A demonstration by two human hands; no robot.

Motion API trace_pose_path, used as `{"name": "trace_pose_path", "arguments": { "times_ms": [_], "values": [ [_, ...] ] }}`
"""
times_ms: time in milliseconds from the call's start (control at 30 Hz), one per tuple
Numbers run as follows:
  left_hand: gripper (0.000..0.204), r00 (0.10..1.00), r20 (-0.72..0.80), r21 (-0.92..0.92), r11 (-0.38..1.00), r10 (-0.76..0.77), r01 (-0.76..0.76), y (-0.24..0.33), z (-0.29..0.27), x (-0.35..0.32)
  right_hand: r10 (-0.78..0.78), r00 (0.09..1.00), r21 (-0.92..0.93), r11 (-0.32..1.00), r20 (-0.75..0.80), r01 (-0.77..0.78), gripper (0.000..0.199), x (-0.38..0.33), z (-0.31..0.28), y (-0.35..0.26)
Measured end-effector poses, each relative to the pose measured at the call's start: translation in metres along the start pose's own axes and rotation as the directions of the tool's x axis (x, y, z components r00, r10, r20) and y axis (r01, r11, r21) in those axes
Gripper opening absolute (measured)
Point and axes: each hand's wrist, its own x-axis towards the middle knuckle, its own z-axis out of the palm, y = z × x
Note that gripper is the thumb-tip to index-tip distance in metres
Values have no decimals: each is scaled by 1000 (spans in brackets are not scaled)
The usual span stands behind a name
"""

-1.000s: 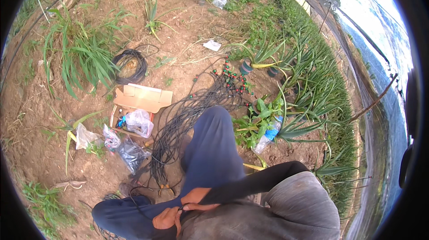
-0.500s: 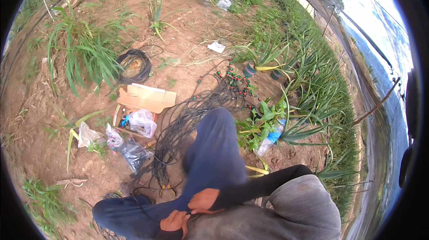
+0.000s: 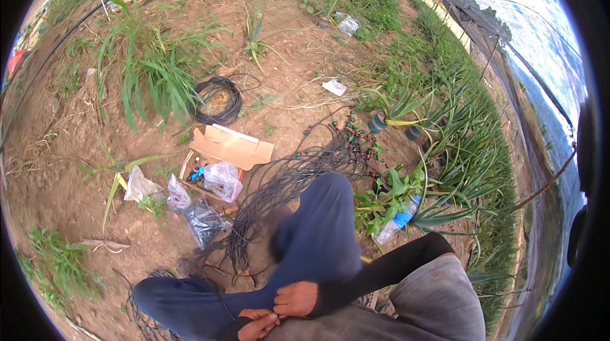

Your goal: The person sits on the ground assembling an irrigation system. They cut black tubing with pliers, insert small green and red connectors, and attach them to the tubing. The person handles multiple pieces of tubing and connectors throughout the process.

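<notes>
My left hand (image 3: 257, 325) and my right hand (image 3: 296, 299) meet close together above my lap, both closed with fingers pinched. A thin black tube (image 3: 226, 308) runs over my trouser leg toward them; the part inside my fingers is mostly hidden. Beyond my raised knee, a spread bundle of thin black tubes (image 3: 289, 179) lies on the soil. Small red and green fittings (image 3: 362, 141) cluster at its far end. The near end of the bundle gathers beside my shin.
Left of the bundle sits an opened cardboard box (image 3: 232, 145) holding a clear plastic bag (image 3: 222, 181). A dark-filled bag (image 3: 204, 221) lies nearer. Behind is a coil of black hose (image 3: 218, 101). On the right are aloe-like plants (image 3: 445, 214) and a plastic bottle (image 3: 387, 230).
The view has shifted, so the ground things appear farther right and lower. My hands remain together, with the right hand's knuckles now turned more upward.
</notes>
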Motion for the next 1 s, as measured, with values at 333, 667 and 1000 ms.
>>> {"name": "trace_pose_path", "arguments": {
  "times_ms": [333,667,1000],
  "values": [
    [26,993,62,-93,990,-102,107,20,-12,-6,0,936,-34,999,352,12,18,31,-10,16],
    [24,884,-199,672,716,424,-192,-22,-18,-16,302,847,412,770,438,-487,34,15,4,11],
    [28,954,-133,554,818,268,-153,27,16,-21,373,858,239,850,354,-469,28,6,7,-12]
  ]
}}
